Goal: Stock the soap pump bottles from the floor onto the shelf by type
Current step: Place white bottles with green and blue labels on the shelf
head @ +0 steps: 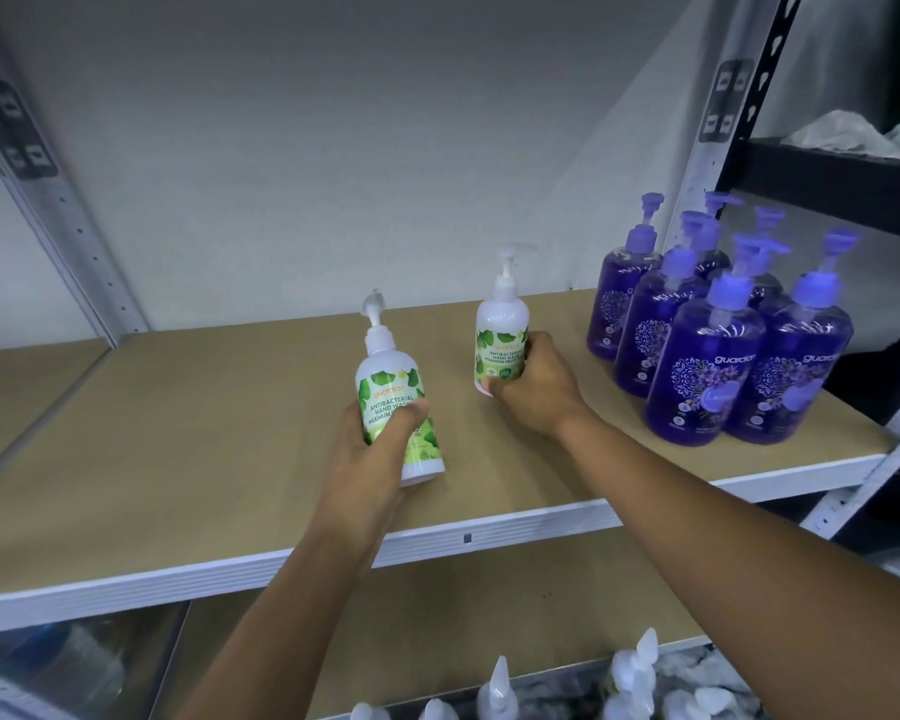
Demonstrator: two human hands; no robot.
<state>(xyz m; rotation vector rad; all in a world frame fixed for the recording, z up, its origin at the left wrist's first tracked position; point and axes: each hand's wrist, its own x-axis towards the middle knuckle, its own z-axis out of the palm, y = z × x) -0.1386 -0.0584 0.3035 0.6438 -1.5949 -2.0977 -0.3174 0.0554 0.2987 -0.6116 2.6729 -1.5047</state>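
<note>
Left hand point(372, 441): my fingers wrapped tight round a smooth white green-leaf pump bottle point(393, 402), over the brown shelf board point(204, 433)
Right hand point(533, 389): clasping a matching bottle point(501, 335) near glossy purple bottles point(707, 350)

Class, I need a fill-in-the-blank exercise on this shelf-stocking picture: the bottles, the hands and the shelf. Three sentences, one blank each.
1. Each hand grips one white bottle with a ____ leaf label: left hand, right hand.
2. The bottles grouped at the shelf's right end are ____.
3. Every bottle is topped with a ____.

Missing words: green; purple; pump
</note>
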